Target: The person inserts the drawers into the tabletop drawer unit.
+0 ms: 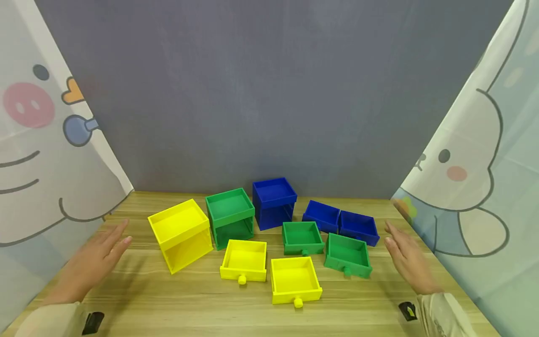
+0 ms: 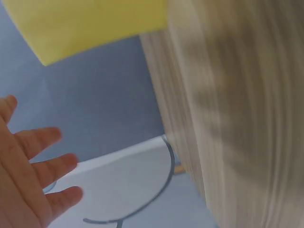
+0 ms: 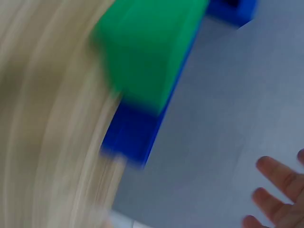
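My left hand [image 1: 97, 257] is held over the table's left side, fingers extended, left of a yellow box frame [image 1: 185, 235]; nothing is in it. Over the right side, my right hand [image 1: 410, 262] is likewise empty with fingers spread, nearest a blue drawer [image 1: 365, 235]. A green frame [image 1: 233, 222] and a blue frame [image 1: 279, 201] stand beside the yellow one, all with open fronts. Two yellow drawers, one left [image 1: 231, 274] and one right [image 1: 288, 297], lie in front with round knobs. Green drawers [image 1: 337, 266] and another blue drawer [image 1: 322, 215] lie to the right.
The wooden table [image 1: 189, 309] ends at a grey back panel [image 1: 269, 103]. Cartoon-printed cloth walls flank it on the left [image 1: 25, 187] and right [image 1: 518, 187]. Small black devices sit near both wrists, one by the left sleeve [image 1: 92, 323], one by the right [image 1: 407, 311].
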Tool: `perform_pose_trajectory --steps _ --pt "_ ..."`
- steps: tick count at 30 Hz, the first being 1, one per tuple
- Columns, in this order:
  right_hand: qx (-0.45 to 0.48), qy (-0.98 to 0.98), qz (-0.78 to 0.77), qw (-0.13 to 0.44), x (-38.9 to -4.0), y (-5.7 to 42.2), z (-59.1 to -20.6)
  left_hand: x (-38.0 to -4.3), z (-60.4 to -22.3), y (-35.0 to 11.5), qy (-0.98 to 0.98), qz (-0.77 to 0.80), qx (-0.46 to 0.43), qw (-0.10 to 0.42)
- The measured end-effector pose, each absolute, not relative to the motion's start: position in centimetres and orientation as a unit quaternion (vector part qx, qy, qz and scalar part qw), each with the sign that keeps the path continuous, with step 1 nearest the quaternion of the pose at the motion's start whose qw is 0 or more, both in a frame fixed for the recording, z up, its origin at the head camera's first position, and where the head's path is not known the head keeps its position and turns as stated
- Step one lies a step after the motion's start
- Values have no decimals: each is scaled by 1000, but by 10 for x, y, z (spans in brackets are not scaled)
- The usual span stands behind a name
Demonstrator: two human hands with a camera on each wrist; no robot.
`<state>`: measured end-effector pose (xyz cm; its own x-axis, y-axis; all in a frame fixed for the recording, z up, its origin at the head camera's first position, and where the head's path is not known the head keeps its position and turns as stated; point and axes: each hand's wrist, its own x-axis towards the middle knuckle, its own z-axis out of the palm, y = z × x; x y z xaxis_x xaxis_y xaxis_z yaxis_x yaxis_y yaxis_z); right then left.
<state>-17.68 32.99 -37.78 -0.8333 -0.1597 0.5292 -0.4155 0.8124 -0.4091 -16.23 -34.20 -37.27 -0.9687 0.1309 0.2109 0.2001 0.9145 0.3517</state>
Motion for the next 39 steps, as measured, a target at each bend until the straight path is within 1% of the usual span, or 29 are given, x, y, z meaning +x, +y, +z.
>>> perform_pose_trajectory --steps 3,6,9,14,17,22,28,34,37,39 --pt "146 -903 357 191 -175 308 -369 -166 -365 -337 -962 -260 -72 46" --pt "149 -885 421 132 -177 286 -360 -171 -357 -331 -956 -286 -55 26" --pt "160 -867 465 79 -177 266 -354 -174 -353 -327 -959 -279 -50 26" --pt "166 -824 541 -31 -166 241 -350 -171 -355 -321 -958 -283 -46 21" --pt "181 -804 559 -92 -159 227 -350 -170 -358 -317 -955 -291 -44 22" --pt "215 -750 601 -175 -149 198 -359 -171 -363 -314 -947 -318 -47 23" --pt "193 -637 692 -279 -144 143 -375 -173 -367 -317 -936 -349 -38 30" --pt "158 -582 723 -337 -142 102 -390 -178 -370 -312 -920 -390 -24 15" --pt "129 -571 735 -341 -141 88 -398 -181 -371 -307 -916 -401 -14 10" --pt "101 -574 744 -327 -140 81 -402 -182 -371 -304 -913 -409 -5 7"
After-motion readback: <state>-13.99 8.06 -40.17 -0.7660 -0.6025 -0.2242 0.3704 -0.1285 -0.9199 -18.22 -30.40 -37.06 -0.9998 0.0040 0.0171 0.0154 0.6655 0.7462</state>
